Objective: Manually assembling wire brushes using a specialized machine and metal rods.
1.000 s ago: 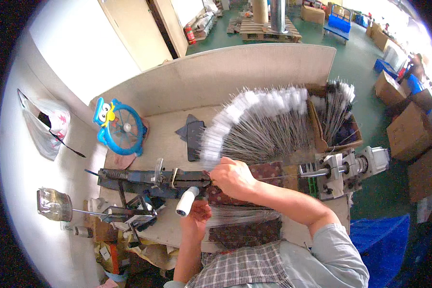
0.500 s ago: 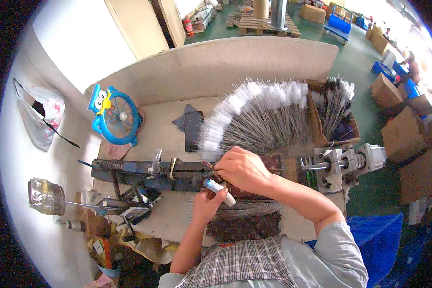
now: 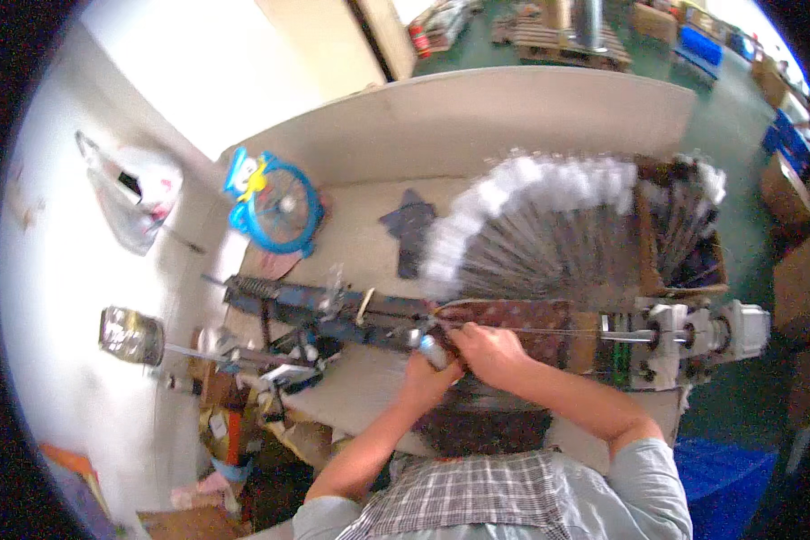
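My left hand (image 3: 428,380) is closed round a short white tube with a blue end (image 3: 433,351), held just in front of the long black machine bar (image 3: 387,329). Close beside it on the right is my right hand (image 3: 490,355), fingers curled together near the tube; motion blur hides what they hold, if anything. Beyond both hands, a thin twisted wire (image 3: 553,332) runs to the metal spindle (image 3: 628,337) at the right. A wide fan of white-tipped wire brushes (image 3: 522,184) lies behind the machine.
A cardboard box of brushes (image 3: 684,279) stands right of the fan. A blue toy-shaped wheel (image 3: 283,209) and a dark phone-like slab (image 3: 411,256) lie at back left. A low board (image 3: 477,112) borders the table behind. A plastic bag (image 3: 139,202) hangs on the left wall.
The whole view has shifted, so the table appears further right. My right hand has drawn back from the bar toward me, beside my left hand. The tube stays in my left hand.
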### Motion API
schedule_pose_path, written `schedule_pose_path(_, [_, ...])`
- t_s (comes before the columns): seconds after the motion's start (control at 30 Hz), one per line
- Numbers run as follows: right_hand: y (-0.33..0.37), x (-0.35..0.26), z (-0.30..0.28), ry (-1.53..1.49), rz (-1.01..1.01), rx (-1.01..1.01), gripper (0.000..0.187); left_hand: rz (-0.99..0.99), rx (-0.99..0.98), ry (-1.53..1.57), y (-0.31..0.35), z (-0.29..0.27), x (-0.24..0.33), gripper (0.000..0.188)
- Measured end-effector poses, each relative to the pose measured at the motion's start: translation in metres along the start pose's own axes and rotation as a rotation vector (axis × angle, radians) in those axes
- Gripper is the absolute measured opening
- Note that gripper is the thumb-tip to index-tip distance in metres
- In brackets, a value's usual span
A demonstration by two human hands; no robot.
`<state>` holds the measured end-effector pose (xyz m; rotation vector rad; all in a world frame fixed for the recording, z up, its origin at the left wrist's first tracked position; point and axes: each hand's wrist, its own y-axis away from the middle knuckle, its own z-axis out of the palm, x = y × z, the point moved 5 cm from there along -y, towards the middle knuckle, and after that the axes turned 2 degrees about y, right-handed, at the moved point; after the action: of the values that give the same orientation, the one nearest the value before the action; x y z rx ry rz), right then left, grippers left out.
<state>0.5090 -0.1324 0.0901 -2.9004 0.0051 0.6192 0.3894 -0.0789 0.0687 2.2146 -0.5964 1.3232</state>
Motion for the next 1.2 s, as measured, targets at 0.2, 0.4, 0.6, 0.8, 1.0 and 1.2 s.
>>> schedule_pose_path(0.2, [0.014, 0.012, -0.014, -0.069, -0.109, -0.005, 0.012, -0.276, 0.382, 0.744, 0.024, -0.077, -0.083, 0.034])
schedule_pose_path(0.4, [0.012, -0.001, -0.018, -0.114, -0.096, -0.095, 0.011, -0.397, 0.575, 1.161, 0.054, -0.142, -0.125, 0.030])
schedule_pose_path(0.6, [0.017, 0.002, -0.018, -0.166, 0.017, -0.168, 0.023, -0.372, 0.617, 1.285, 0.051, -0.148, -0.135, 0.017])
schedule_pose_path(0.8, [0.027, -0.010, -0.047, -0.130, -0.066, -0.164, 0.026, -0.339, 0.696, 1.418, 0.045, -0.140, -0.147, 0.010])
schedule_pose_path(1.0, [0.022, -0.016, -0.106, -0.080, -0.146, 0.089, 0.026, -0.108, 0.594, 1.186, 0.046, -0.108, -0.095, 0.012])
schedule_pose_path(1.2, [0.016, 0.019, -0.108, -0.225, 0.067, 0.208, 0.019, -0.117, 0.131, 1.034, 0.031, 0.007, 0.026, 0.009])
